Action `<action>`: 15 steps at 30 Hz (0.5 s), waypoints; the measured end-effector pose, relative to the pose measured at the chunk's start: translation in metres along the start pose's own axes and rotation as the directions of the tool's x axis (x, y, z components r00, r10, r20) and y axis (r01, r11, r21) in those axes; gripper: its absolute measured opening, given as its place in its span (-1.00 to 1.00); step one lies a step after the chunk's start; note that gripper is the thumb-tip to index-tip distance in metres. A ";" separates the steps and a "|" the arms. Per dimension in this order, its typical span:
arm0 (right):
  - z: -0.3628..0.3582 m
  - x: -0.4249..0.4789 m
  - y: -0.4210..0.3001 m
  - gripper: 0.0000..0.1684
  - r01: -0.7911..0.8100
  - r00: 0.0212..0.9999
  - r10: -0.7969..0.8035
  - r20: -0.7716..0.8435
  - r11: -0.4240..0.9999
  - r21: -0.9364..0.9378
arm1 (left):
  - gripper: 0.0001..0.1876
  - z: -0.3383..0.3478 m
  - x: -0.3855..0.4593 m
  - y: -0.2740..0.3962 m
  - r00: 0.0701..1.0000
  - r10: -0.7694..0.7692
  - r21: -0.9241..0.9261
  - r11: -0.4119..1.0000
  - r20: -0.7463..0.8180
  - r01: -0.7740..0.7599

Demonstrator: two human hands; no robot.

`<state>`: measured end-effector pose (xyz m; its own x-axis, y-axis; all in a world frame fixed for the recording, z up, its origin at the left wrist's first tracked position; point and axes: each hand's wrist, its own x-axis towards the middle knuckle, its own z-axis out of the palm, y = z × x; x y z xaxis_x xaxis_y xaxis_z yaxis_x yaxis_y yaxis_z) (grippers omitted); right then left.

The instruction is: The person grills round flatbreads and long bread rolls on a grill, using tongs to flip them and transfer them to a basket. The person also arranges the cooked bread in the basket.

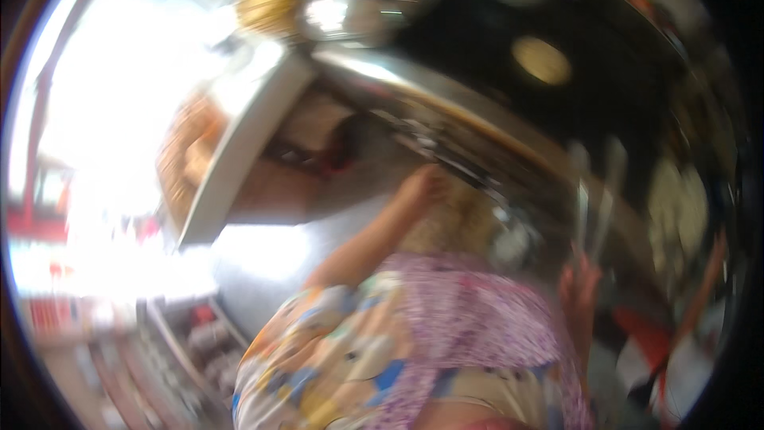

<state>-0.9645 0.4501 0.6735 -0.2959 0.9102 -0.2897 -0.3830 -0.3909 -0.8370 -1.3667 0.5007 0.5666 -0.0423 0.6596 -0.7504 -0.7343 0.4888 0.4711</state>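
Observation:
The picture is strongly blurred. My right hand (579,278) grips metal tongs (606,206), whose two arms stand apart and point up towards a dark cooking surface (597,95). A round, pale-brown flatbread (542,60) lies on that surface. My left hand (427,186) is in front of the cooking station's front edge (471,108), its fingers curled. Blur hides whether that hand holds anything or touches the station. At the far right of the dark surface is a pale, irregular item (677,209) that I cannot make out.
A shiny round metal vessel (373,3) stands beyond the station's left end, with a round yellow item (267,5) beside it. A light-edged counter (245,146) runs along the left. Another person's arm (704,295) is at the far right. Crates (203,334) sit low at left.

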 end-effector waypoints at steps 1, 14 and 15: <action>-0.004 -0.019 0.012 -0.17 -0.099 0.990 0.075 0.121 0.973 0.211 | -0.51 0.012 0.002 0.004 0.999 0.006 -0.058 0.998 -0.032 -0.008; -0.010 -0.063 0.027 -0.41 -0.265 0.730 0.430 -0.531 0.894 0.360 | -0.81 0.027 0.086 -0.019 0.902 0.059 -0.063 0.993 -0.427 -0.095; 0.000 -0.064 0.023 -0.38 -0.292 0.788 0.387 -0.479 0.920 0.262 | -0.80 0.029 0.086 -0.022 0.893 0.065 -0.056 0.993 -0.446 -0.101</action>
<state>-0.9539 0.3825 0.6726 0.0374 0.6318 -0.7743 -0.4956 -0.6611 -0.5634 -1.3348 0.5631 0.5050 -0.3879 0.3662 -0.8458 -0.7633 0.3866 0.5175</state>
